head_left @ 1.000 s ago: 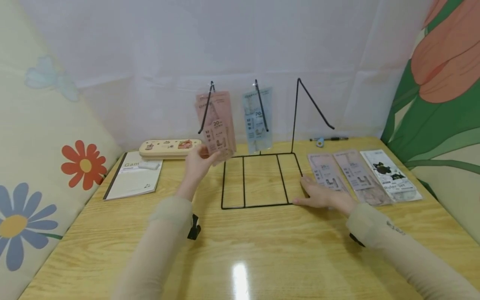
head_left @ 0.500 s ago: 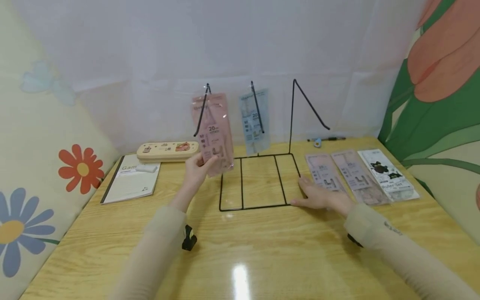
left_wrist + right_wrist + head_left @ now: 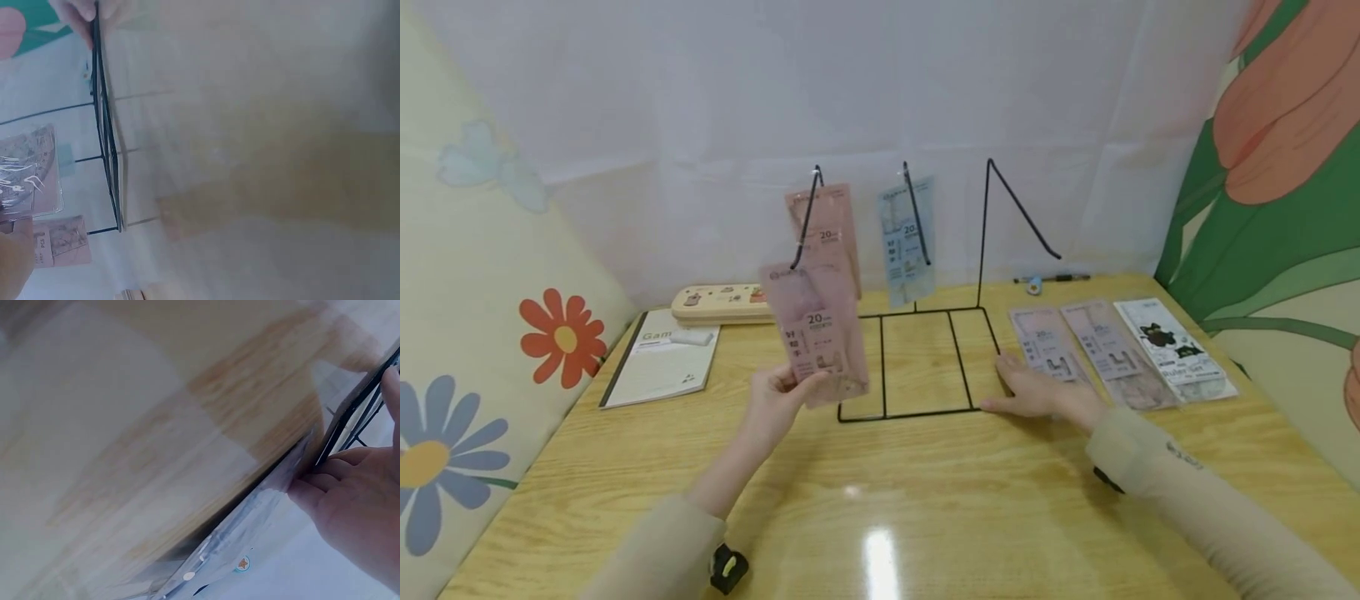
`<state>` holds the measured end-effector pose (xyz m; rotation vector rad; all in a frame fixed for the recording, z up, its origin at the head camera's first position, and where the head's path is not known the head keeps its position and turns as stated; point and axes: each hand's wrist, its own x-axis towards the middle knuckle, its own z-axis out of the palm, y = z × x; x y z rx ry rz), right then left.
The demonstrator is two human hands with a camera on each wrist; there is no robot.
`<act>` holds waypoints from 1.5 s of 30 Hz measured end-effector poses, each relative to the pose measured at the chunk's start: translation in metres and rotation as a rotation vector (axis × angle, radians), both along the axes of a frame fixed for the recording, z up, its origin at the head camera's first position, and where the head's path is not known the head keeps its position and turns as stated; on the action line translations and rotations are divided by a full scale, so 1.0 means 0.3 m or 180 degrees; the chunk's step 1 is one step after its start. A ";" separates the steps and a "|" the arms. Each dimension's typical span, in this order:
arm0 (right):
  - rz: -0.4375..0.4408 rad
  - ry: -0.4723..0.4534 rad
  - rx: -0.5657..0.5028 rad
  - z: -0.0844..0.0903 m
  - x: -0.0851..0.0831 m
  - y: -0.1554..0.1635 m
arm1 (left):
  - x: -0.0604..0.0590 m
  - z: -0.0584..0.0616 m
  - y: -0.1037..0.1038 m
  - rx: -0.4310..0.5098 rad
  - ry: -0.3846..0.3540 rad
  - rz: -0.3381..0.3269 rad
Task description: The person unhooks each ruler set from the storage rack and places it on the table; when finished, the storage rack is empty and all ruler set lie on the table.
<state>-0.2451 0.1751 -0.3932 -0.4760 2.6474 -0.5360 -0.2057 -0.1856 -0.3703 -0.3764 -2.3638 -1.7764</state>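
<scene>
While held upright, pink packet point(image 3: 816, 333) rises above left grip point(image 3: 772, 400).

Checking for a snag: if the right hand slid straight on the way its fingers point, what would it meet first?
The right hand lies flat on the table, fingers pointing left at the wire stand's base. Its fingertips look already at the frame's right edge, so that wire comes first. Whether they actually touch is hard to tell.

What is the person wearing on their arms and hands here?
Both arms are covered by long, loose beige sleeves reaching the wrists. The right sleeve carries a small dark marking near the cuff. A small black device, with a touch of yellow, sits under the left sleeve, and another dark one under the right. The left hand and right hand are bare: no gloves visible.
</scene>
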 end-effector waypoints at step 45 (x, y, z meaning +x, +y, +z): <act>0.0026 0.0008 -0.0049 0.013 0.008 0.001 | -0.040 0.020 -0.224 -0.1006 -0.2126 0.0053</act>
